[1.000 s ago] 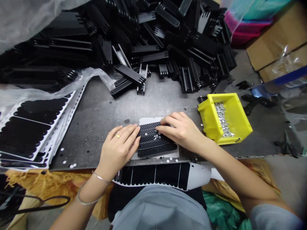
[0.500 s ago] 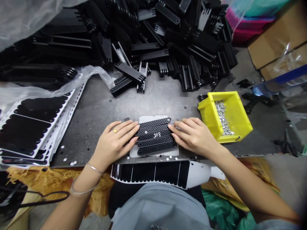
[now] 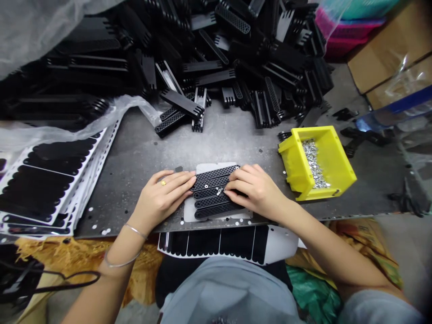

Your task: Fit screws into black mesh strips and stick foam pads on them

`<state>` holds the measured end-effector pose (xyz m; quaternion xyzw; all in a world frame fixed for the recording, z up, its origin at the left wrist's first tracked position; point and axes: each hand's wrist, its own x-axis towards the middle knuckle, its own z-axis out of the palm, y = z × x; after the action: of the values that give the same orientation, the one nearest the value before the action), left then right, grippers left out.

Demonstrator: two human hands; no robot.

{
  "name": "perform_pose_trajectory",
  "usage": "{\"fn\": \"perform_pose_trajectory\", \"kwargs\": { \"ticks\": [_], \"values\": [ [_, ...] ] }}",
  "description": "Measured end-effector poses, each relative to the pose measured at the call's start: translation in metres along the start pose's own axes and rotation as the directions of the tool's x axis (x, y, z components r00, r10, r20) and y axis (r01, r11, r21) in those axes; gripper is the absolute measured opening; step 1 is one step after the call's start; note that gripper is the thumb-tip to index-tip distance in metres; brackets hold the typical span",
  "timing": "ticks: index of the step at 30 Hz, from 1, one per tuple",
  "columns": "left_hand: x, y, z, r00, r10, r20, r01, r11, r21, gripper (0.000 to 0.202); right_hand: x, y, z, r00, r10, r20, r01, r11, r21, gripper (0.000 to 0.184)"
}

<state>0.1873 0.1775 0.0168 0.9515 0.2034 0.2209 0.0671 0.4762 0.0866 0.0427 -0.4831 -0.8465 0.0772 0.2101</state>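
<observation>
My left hand (image 3: 162, 198) lies open and flat on the black mesh strips (image 3: 211, 180) on the bench (image 3: 135, 180), my right hand (image 3: 253, 189) curves over them — whether it pinches anything I can't tell — with few washers (image 3: 219, 191) on the strips, most heaped in the yellow bin (image 3: 293, 168).

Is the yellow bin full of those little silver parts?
Not full: the yellow plastic bin holds small silver fasteners in a narrow strip, bare yellow floor beside them.

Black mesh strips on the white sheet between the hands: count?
5. Black mesh-patterned strips lie side by side on a white backing sheet, between the left hand and right hand. The right hand covers parts of the strips; a further strip beneath it seems unlikely.
</observation>
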Motion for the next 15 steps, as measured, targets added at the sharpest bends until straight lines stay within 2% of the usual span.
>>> {"fn": "perform_pose_trajectory", "kwargs": {
  "ticks": [3, 7, 11, 13, 15],
  "values": [
    [0.002, 0.004, 0.001, 0.999, -0.008, -0.035, 0.008, 1.000, 0.008, 0.037, -0.013, 0.009, -0.007, 1.000, 0.005, -0.020, -0.006, 0.998, -0.059, 0.015],
    [0.004, 0.003, 0.001, 0.999, -0.012, -0.046, 0.013, 1.000, 0.020, 0.030, -0.035, 0.021, -0.010, 0.992, -0.009, -0.125, -0.012, 0.986, -0.166, 0.011],
    [0.002, 0.008, -0.005, 1.000, -0.009, 0.019, 0.007, 0.994, 0.111, 0.033, -0.046, 0.010, -0.008, 0.983, -0.130, -0.126, 0.078, 0.930, -0.358, 0.016],
    [0.002, 0.016, -0.007, 0.998, -0.050, 0.039, 0.043, 0.986, 0.161, 0.037, -0.046, 0.000, -0.008, 0.981, -0.171, -0.092, 0.112, 0.885, -0.452, 0.017],
    [0.003, 0.027, -0.008, 0.993, -0.114, 0.041, 0.106, 0.980, 0.167, 0.041, -0.043, -0.007, -0.009, 0.981, -0.184, -0.066, 0.131, 0.870, -0.475, 0.019]
  ]
}}
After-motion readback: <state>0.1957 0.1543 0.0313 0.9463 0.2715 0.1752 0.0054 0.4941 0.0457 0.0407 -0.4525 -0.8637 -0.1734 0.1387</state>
